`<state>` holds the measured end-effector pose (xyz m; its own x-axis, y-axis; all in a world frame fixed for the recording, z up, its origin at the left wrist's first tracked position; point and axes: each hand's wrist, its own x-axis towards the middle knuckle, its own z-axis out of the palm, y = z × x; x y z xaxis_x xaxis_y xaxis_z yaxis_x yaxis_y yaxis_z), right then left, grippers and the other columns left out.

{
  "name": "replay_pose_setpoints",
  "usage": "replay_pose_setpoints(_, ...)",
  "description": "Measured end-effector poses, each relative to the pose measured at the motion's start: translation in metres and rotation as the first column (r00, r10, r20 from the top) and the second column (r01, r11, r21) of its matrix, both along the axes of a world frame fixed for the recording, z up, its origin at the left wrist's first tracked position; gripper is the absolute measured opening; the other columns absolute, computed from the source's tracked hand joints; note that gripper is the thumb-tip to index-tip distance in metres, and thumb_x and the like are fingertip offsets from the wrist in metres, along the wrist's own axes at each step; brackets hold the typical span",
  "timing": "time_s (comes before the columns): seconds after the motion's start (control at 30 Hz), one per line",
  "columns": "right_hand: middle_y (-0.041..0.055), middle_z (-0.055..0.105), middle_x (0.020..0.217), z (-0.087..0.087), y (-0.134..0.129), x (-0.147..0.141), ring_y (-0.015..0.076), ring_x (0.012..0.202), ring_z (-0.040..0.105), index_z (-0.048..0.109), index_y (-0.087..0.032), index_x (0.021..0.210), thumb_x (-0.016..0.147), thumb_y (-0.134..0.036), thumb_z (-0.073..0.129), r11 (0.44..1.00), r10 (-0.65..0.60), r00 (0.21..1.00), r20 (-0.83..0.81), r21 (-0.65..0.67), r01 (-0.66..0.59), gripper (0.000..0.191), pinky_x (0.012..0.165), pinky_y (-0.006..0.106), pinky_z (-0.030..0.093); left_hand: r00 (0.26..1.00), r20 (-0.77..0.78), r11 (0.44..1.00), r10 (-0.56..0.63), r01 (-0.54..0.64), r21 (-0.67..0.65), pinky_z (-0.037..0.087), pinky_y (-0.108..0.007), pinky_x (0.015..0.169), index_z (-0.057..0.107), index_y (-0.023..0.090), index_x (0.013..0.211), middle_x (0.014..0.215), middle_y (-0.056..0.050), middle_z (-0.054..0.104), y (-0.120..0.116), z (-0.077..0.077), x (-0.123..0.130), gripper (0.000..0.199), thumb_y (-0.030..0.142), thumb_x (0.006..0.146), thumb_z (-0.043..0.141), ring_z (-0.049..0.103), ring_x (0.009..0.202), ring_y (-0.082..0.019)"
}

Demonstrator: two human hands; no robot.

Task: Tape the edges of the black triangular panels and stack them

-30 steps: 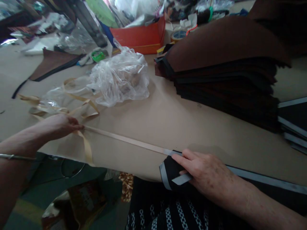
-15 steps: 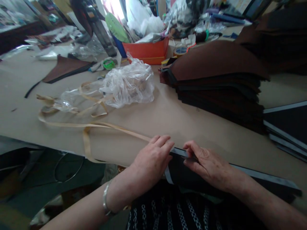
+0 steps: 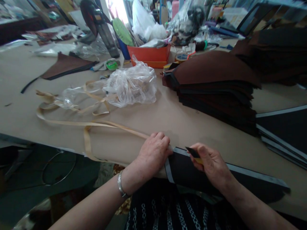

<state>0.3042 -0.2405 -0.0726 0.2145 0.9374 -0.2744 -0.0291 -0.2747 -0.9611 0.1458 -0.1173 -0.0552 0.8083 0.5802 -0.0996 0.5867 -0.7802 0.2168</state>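
A black piece with grey edge strips (image 3: 206,171) lies along the table's front edge. At its left end my left hand (image 3: 154,151) is closed on the end of a long beige strip (image 3: 120,127), pressing it down near the corner. The strip runs left over the table in loops. My right hand (image 3: 209,163) grips a small blade with a dark tip and a yellow part (image 3: 195,155), held just above the black piece. My left fingertips are partly hidden from view.
A crumpled clear plastic bag (image 3: 134,83) lies behind the beige strip. Stacked brown and black pieces (image 3: 216,73) stand behind my right hand. More grey-edged black pieces (image 3: 285,127) are at the right. An orange box (image 3: 150,55) is at the back.
My right hand has lifted slightly off the black piece, and the blade now shows in it. My left hand has shifted a little left. The view has moved slightly.
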Motion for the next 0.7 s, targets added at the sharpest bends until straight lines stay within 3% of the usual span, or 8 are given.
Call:
replay_pose_setpoints(0.07,0.0007,0.050,0.074,-0.002,-0.001,0.001,0.0076,0.050,0.037,0.054,-0.019,0.091,0.089,-0.067,0.019,1.000,-0.004,0.991,-0.137,-0.008,0.003,0.059,0.041,0.020,0.026,1.000,0.008,1.000,0.001,-0.001,-0.001,0.046,-0.037,0.080,0.061,0.016,0.085,0.091,-0.009,0.061,0.000,-0.001,-0.001,0.013,0.028,0.081,0.062,0.053,0.090,-0.025)
replay_pose_setpoints(0.13,-0.0006,0.048,0.075,0.000,-0.003,0.000,0.0075,0.050,0.036,0.051,-0.021,0.097,0.090,-0.065,0.027,1.000,0.024,0.989,-0.144,0.000,-0.024,0.050,0.041,0.019,0.025,1.000,0.014,1.000,0.001,-0.001,0.000,0.046,-0.037,0.079,0.061,0.016,0.084,0.091,-0.009,0.061,0.001,-0.001,-0.001,0.013,0.028,0.081,0.061,0.052,0.089,-0.025)
replay_pose_setpoints(0.27,-0.0031,0.044,0.064,0.006,-0.005,-0.009,0.0095,0.054,0.042,0.050,-0.020,0.087,0.092,-0.050,0.039,0.997,0.047,0.998,0.047,-0.056,-0.044,0.032,0.048,0.020,0.035,1.000,0.020,1.000,0.000,0.000,0.011,0.046,-0.037,0.076,0.061,0.016,0.081,0.088,-0.009,0.061,0.002,-0.002,-0.002,0.013,0.029,0.081,0.061,0.053,0.087,-0.025)
replay_pose_setpoints(0.43,0.0017,0.055,0.077,0.012,0.006,-0.014,0.0148,0.077,0.053,0.060,-0.019,0.075,0.087,-0.038,0.051,0.990,0.023,0.955,0.296,0.123,-0.062,0.025,0.072,0.028,0.043,0.999,0.027,0.999,-0.025,0.024,0.037,0.045,-0.036,0.075,0.059,0.017,0.076,0.086,-0.008,0.059,0.003,-0.005,-0.003,0.016,0.032,0.081,0.061,0.052,0.086,-0.024)
replay_pose_setpoints(0.6,-0.0042,0.052,0.055,0.004,0.018,-0.020,0.0089,0.048,0.048,0.056,-0.017,0.075,0.081,-0.034,0.054,0.985,0.101,0.994,0.035,-0.144,-0.095,0.018,0.046,0.022,0.039,0.997,0.008,0.996,-0.076,0.076,0.037,0.045,-0.035,0.072,0.060,0.016,0.074,0.081,-0.008,0.058,0.010,-0.006,-0.002,0.014,0.029,0.081,0.058,0.053,0.080,-0.023)
replay_pose_setpoints(0.7,-0.0077,0.047,0.048,-0.002,0.020,-0.025,0.0085,0.039,0.047,0.054,-0.018,0.085,0.078,-0.031,0.054,0.973,0.106,0.994,0.016,-0.206,-0.100,0.015,0.039,0.020,0.039,0.993,-0.020,0.993,-0.112,0.113,0.017,0.045,-0.034,0.070,0.061,0.017,0.074,0.078,-0.007,0.060,0.017,-0.003,0.000,0.010,0.022,0.079,0.055,0.054,0.075,-0.021)
